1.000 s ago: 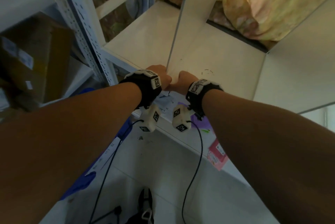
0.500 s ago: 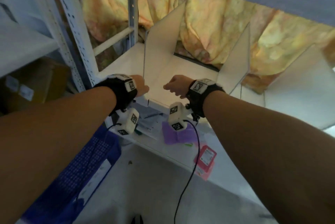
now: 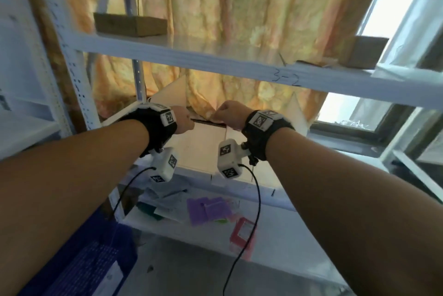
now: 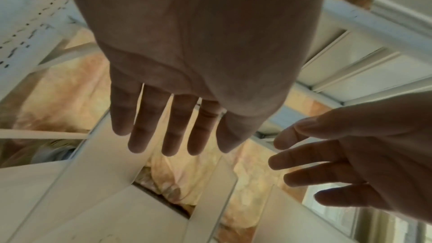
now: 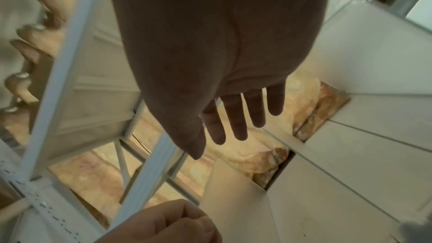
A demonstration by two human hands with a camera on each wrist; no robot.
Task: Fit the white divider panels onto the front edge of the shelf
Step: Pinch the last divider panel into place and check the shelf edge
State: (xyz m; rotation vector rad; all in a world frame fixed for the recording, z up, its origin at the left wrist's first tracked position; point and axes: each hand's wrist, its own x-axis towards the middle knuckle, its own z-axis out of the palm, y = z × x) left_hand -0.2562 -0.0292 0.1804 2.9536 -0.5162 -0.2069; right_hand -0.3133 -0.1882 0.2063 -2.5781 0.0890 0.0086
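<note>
Two white divider panels stand upright on the white shelf board (image 3: 199,149), one on the left (image 3: 173,93) and one on the right (image 3: 296,113). My left hand (image 3: 185,119) and right hand (image 3: 229,113) hover side by side above the board, between the panels, a little apart. Neither holds anything. In the left wrist view my left hand (image 4: 177,127) has straight fingers over a panel (image 4: 93,173), and the right hand (image 4: 339,163) is spread beside it. In the right wrist view the right hand (image 5: 233,117) is open above a panel (image 5: 231,197). The shelf's front edge (image 3: 239,188) lies below my wrists.
The upper shelf (image 3: 239,61) marked "3-2" carries two brown boxes (image 3: 129,23) (image 3: 366,51). A perforated upright (image 3: 74,80) stands left. The lower shelf holds purple cards (image 3: 208,209) and a pink packet (image 3: 242,231). A blue crate (image 3: 91,259) sits at the bottom left, and a yellow curtain hangs behind.
Both hands have left the base of the left panel at the shelf's front edge, risen and drawn apart. The head view has tilted upward.
</note>
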